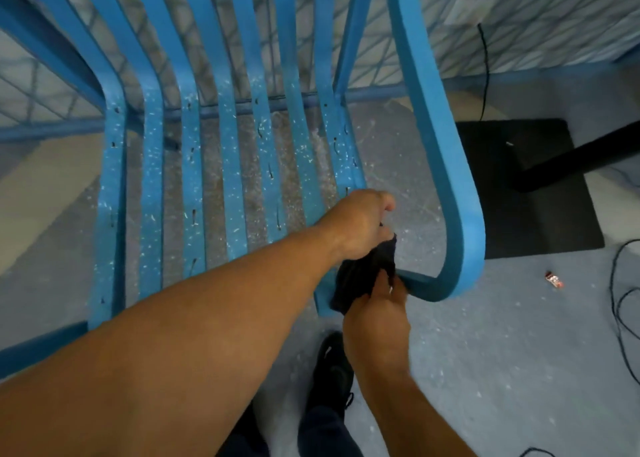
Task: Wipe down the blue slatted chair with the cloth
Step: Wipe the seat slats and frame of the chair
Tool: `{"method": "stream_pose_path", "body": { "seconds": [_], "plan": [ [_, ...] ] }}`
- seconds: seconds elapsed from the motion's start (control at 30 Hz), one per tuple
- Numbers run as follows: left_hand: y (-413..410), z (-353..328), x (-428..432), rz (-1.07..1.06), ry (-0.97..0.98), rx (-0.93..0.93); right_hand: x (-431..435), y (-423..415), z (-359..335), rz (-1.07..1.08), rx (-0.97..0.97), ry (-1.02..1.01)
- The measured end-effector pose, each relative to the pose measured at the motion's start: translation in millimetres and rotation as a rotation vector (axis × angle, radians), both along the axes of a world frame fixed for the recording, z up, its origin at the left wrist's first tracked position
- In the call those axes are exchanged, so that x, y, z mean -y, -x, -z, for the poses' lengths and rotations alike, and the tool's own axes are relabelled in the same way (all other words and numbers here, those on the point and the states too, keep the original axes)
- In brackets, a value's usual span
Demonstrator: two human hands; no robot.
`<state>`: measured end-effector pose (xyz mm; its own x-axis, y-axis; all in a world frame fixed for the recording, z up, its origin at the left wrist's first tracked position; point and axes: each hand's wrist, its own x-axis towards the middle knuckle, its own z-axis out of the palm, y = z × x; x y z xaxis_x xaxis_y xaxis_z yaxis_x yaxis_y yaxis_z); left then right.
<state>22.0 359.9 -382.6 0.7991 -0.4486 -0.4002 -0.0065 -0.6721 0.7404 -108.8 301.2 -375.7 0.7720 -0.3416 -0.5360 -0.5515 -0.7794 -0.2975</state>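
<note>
1. The blue slatted chair [228, 166] stands before me on the grey floor [485, 352], looking rigid, its seat slats flecked white.
2. The dark cloth [360, 280] hangs at the seat's front right corner; it looks soft and limp, best gripped bunched.
3. My left hand [360, 224] and right hand [375, 321], close together, both grip it.

The cloth [356, 280] is partly hidden; the chair [228, 179] runs off the top.

Nothing in view carries text, a label, a brand or a number that can be read. A small red and white wrapper [554, 279] lies on the floor [502, 352], and any print on it is too blurred to make out.
</note>
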Motion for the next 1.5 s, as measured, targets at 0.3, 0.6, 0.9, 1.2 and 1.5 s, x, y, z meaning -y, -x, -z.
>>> {"method": "stream_pose_path", "body": {
  "seconds": [0.3,0.6,0.9,1.2,1.5],
  "plan": [
    [11,-17,-90,-0.360,-0.131,0.160,9,-45,-17,-0.357,-0.196,0.215],
    [39,-13,-139,-0.511,-0.322,0.260,-5,-65,22,0.047,-0.107,-0.045],
    [45,-1,-148,-0.514,-0.419,0.275,-8,-85,34,-0.090,-0.028,0.042],
    [31,6,-150,-0.624,-0.415,0.186,-1,-84,40,0.005,-0.001,0.069],
    [32,10,-149,-0.686,-0.384,0.225,1,-99,40,0.022,0.017,-0.001]
  ]
}}
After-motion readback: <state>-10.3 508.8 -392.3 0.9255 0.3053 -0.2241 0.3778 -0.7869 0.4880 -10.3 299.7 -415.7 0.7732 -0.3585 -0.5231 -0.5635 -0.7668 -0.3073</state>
